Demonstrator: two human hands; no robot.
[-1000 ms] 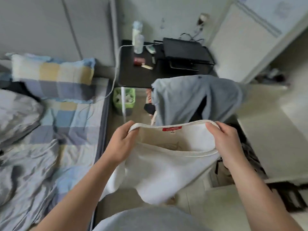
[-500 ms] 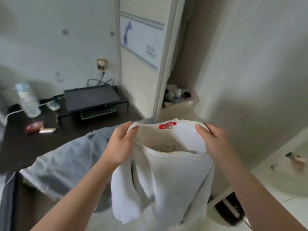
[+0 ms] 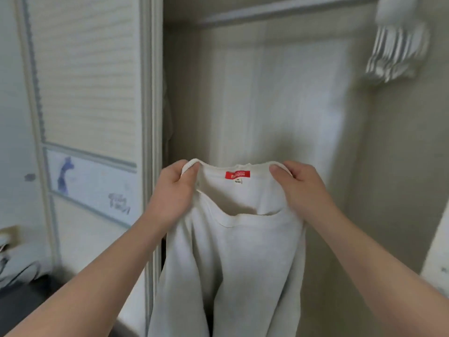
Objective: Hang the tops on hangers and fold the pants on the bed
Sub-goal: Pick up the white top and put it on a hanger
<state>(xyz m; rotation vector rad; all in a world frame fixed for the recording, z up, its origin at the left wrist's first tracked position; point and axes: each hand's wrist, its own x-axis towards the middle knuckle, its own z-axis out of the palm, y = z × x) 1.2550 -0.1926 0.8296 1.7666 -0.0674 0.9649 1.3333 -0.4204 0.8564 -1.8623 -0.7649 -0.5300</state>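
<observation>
Head view: your left hand (image 3: 173, 190) and right hand (image 3: 300, 188) each pinch collar of white top (image 3: 233, 251), red label (image 3: 237, 175) facing you; hangers (image 3: 396, 54) upper right.

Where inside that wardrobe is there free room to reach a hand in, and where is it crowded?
The free stretch lies under the rail, between the door frame on the left and the white hangers at upper right, with only the back panel behind. Lower down it is crowded: the left hand and right hand hold the white top across the opening.
</observation>
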